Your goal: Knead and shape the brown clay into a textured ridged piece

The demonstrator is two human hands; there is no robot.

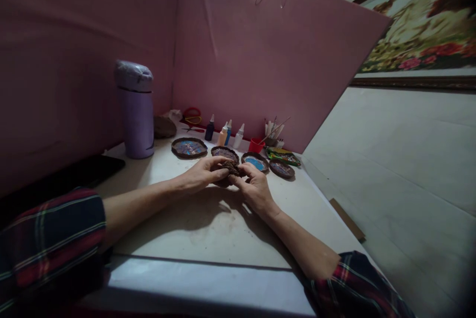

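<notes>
Between my two hands is a lump of dark brown clay (pixel 233 168), held just above the white table. My left hand (pixel 203 175) closes on its left side, thumb in front and fingers behind. On the other side my right hand (pixel 256 186) grips it with thumb and fingers. Part of the lump is hidden by my fingers. Right behind the hands lie shallow brown dishes with painted insides: a wide one (pixel 189 148) at left, a greyish one (pixel 224 153) in the middle, a blue-filled one (pixel 255 161), and a smaller dark one (pixel 281 168) at right.
A tall purple flask (pixel 136 114) stands at left, near a brown clay mass (pixel 164 127). Scissors (pixel 192 119), small paint bottles (pixel 223 134), a red cup (pixel 256 145) with a brush, and a green packet (pixel 283 156) line the back. Pink panels (pixel 260 60) enclose the table (pixel 178 238).
</notes>
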